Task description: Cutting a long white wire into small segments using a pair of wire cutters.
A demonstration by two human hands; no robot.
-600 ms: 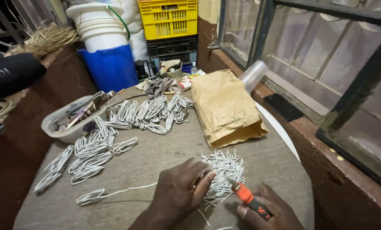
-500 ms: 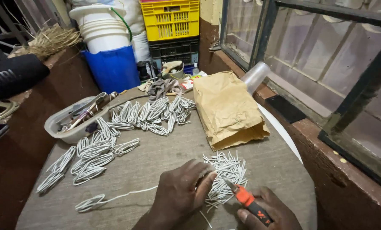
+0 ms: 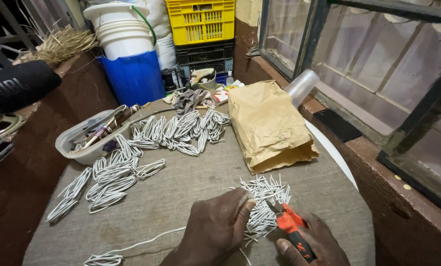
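Observation:
My left hand (image 3: 215,229) rests low on the cloth-covered table (image 3: 181,187), its fingers pinched on a thin white wire (image 3: 146,242) that trails left to a small coil (image 3: 103,258). My right hand (image 3: 311,244) grips orange-handled pliers (image 3: 290,227), whose jaws point at my left fingertips. Just behind both hands lies a heap of short cut white wire pieces (image 3: 264,199).
Several folded white wire bundles (image 3: 112,177) and more wire bundles (image 3: 181,129) lie across the table. A plastic tub of tools (image 3: 89,138) sits at left, a brown paper bag (image 3: 268,125) at right. Buckets (image 3: 126,49), crates (image 3: 200,22) and a window grille (image 3: 378,74) stand behind.
The pliers' jaws have closed in on my left fingertips over the cut pieces. The view has shifted slightly; the bundles have not moved.

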